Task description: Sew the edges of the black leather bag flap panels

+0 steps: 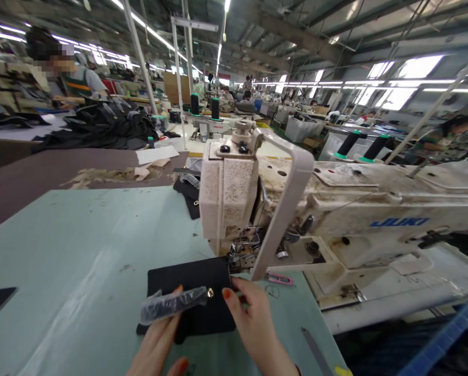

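A person's two bare hands work at a sewing machine point(296, 209) on a pale green table point(81, 250). The left hand point(158, 344) lies low in the picture, fingers pressed together and flat on a piece of black fabric point(195, 284), with a small clear plastic bag point(171, 304) trapped under the thumb, apparently so it stays to hand while the cloth is held down. Just to its right, the right hand point(253, 324) pinches the fabric's near right edge between thumb and fingers, seemingly steadying it for the needle area point(240, 250) directly beyond the fingertips. A small metal snap point(210, 293) shines on the cloth between the two hands. Pink thread snips point(279, 279) lie just beyond the right hand. Far off to the left, another person sits behind a heap of dark clothing point(104, 122).
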Demonstrator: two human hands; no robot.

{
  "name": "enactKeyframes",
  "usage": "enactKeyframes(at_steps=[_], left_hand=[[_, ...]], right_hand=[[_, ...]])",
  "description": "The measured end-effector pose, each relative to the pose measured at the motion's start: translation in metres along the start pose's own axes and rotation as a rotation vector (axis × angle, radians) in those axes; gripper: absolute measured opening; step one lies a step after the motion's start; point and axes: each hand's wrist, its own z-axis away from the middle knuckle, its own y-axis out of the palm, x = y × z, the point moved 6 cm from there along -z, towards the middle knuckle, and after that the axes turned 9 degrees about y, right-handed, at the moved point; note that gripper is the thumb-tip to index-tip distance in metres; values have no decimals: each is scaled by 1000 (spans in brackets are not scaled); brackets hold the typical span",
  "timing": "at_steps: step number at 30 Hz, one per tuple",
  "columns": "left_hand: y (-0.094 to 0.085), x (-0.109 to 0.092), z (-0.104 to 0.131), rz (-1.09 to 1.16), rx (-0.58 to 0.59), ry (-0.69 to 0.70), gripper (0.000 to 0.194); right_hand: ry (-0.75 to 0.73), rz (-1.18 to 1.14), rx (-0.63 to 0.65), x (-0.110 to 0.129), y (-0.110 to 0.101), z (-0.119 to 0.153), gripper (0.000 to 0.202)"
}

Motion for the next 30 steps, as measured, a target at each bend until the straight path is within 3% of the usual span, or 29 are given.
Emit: enactKeyframes(at_steps=[1,3,6,8,12,15,23,30], left_hand=[[7,10,-9,-40,-3,-30,70],[14,23,-43,-52,36,63,78],[6,28,-90,-59,128,252,80],[-9,24,-105,-86,179,305,72],[-42,6,-109,-230,131,273,57],[-53,-7,-109,-252,96,266,53],[-49,-5,-110,-246,103,239,53],[-50,7,-129,-195,92,220,50]], right_hand=[[17,0,7,3,5,-2,36],[55,-5,12,6,13,-4,42],[115,-39,18,4,18,0,49],[156,-78,34,0,18,3,52],[264,-172,89,-10,20,9,57],[320,-206,105,-15,21,12,60],[356,-217,106,-19,20,14,63],[391,-339,84,-22,24,-2,67]])
